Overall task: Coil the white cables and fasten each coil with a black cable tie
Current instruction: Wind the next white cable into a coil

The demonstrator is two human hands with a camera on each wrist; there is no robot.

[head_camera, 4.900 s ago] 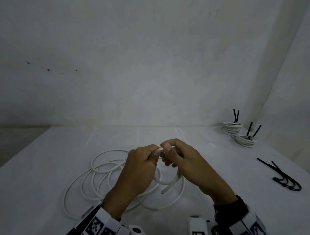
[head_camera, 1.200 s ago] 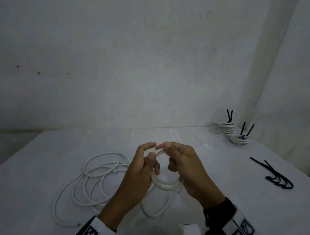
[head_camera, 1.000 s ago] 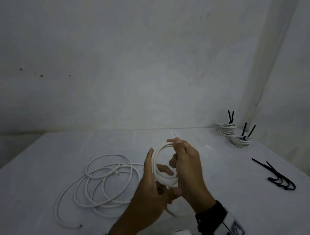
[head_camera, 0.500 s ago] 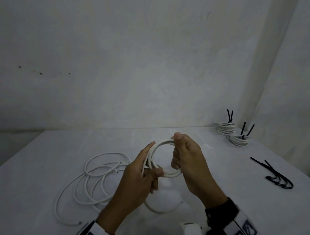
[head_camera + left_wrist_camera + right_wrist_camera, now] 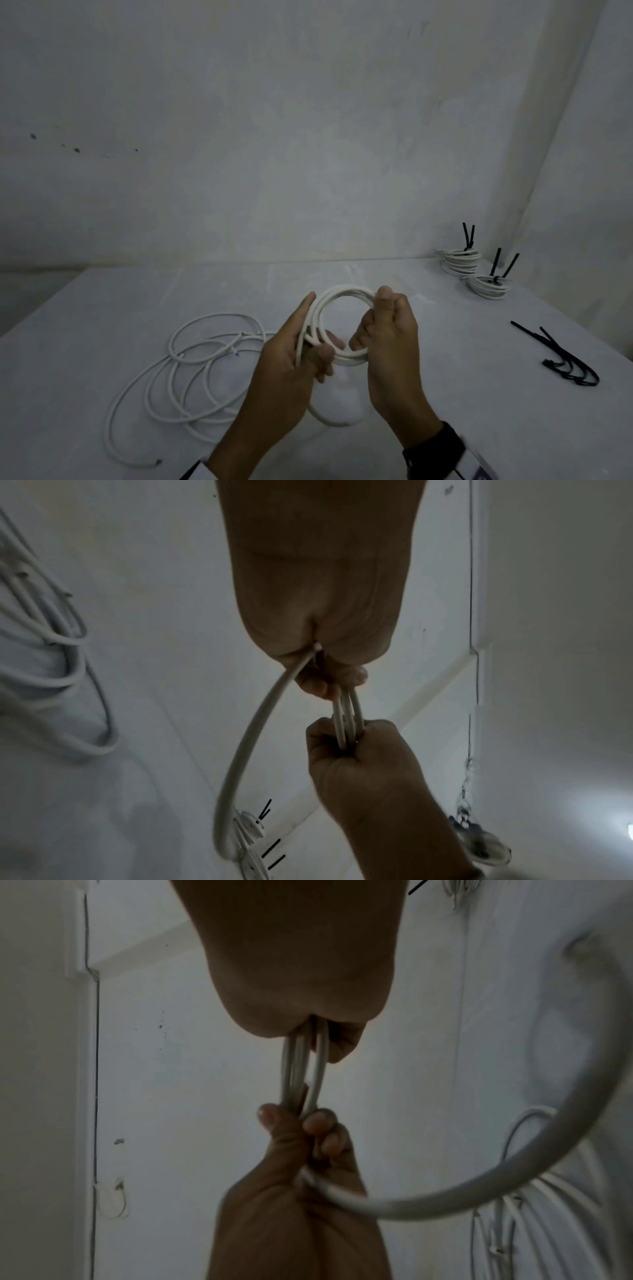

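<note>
White counter (image 5: 102,308) against bare wall. Right hand (image 5: 387,342) clamps coil (image 5: 342,294) upright above counter, fingers curled round turns so loops stay stacked. Left hand (image 5: 294,353) pinches coil's near side, guiding slack cable (image 5: 191,377) in. Ties (image 5: 565,359) right, within reach.

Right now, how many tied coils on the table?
2, both at the far right corner: one by the wall, one just in front of it. The coil in hand isn't tied.
</note>
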